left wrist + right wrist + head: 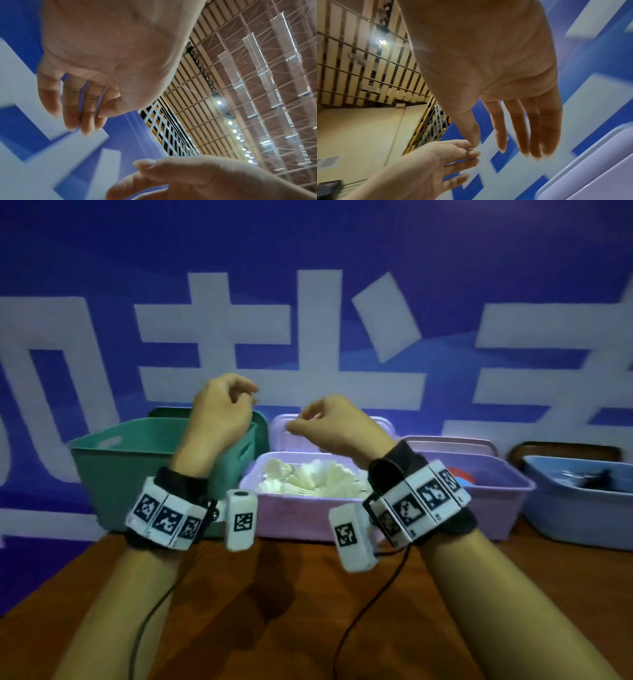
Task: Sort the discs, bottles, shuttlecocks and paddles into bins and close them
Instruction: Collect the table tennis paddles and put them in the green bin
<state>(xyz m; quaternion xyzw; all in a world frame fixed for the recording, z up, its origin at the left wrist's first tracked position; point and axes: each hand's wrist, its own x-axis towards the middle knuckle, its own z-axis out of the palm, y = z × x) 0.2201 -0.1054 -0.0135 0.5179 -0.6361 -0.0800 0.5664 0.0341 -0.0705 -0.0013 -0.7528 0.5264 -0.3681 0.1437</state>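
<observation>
Shuttlecocks (308,477) binned; both hands raised, empty.

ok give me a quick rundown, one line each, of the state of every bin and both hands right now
green bin: open, contents hidden
pink bin: open, full of white shuttlecocks
purple bin: open, something red and blue inside
blue bin: open, dark items inside
left hand: raised, empty, fingers relaxed
right hand: raised, empty, fingers relaxed

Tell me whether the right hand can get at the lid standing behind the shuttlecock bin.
Probably yes. The right hand hangs raised and empty above the pink bin of shuttlecocks, with the upright lid just beyond its fingers. Nothing lies between them; the left hand is off to the side.
</observation>
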